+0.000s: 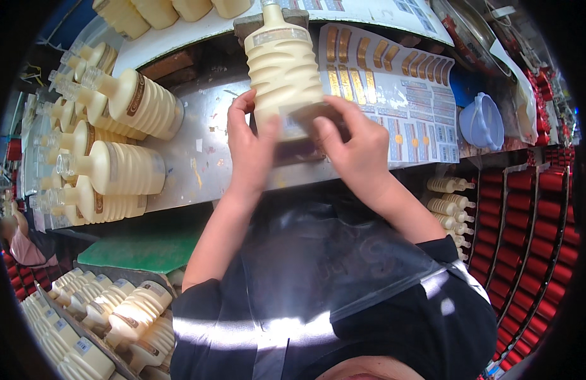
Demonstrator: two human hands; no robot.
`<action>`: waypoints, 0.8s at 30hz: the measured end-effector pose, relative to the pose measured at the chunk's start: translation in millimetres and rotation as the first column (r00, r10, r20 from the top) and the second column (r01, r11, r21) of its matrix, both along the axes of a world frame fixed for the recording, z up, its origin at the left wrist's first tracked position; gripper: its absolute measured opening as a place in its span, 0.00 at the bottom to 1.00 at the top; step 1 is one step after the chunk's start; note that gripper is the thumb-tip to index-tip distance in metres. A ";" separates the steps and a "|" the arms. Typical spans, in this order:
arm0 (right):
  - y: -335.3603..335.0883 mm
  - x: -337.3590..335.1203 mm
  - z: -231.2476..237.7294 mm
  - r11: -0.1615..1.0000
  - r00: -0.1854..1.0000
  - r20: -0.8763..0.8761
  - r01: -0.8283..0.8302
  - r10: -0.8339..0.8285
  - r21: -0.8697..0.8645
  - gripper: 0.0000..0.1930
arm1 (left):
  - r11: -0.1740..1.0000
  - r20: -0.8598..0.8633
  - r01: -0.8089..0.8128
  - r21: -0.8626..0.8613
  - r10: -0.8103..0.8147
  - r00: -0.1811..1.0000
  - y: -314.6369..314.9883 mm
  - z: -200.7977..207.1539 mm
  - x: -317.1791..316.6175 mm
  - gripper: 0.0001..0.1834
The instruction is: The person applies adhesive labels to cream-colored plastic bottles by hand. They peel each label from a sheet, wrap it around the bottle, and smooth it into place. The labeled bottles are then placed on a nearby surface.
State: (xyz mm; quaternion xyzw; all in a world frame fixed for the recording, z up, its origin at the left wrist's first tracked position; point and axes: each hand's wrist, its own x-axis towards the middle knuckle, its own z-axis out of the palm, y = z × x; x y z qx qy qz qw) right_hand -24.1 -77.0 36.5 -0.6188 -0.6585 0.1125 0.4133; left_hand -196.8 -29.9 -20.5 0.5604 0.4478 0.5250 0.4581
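A cream bottle (283, 69) with wavy ridges lies on its back in front of me, its neck pointing away and resting at a notched brown block (243, 26). A brown-and-gold label (281, 35) goes across its shoulder. My left hand (250, 149) is closed round the bottle's near left side, partly smeared by motion. At the near right side, my right hand (362, 140) pinches a brownish label-like strip (309, 114) against the bottle. That strip is blurred, and I cannot tell how much of it sticks to the surface.
Right of the bottle lies a sheet of gold and striped labels (407, 95), beside a lilac bucket (481, 122). Several cream bottles (125, 168) crowd the metal table's left end. Crated bottles (131, 310) stand lower left; red containers (518, 266) fill racks at right.
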 end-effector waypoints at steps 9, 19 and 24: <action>26.1 25.5 -4.9 0.985 0.999 0.045 0.004 -0.012 0.171 0.13 | 0.999 -0.122 -0.008 -0.039 0.003 0.993 -6.3 -10.2 -3.4 0.46; 7.7 16.7 18.8 0.904 0.917 -0.008 -0.391 0.398 0.172 0.11 | 0.996 -0.310 -0.093 0.018 0.094 0.946 -10.3 -8.3 -13.1 0.42; 70.0 78.7 27.7 0.992 0.930 -0.358 -0.112 0.085 -0.053 0.14 | 0.853 -0.481 0.067 0.518 0.225 0.848 -8.1 21.2 -27.3 0.40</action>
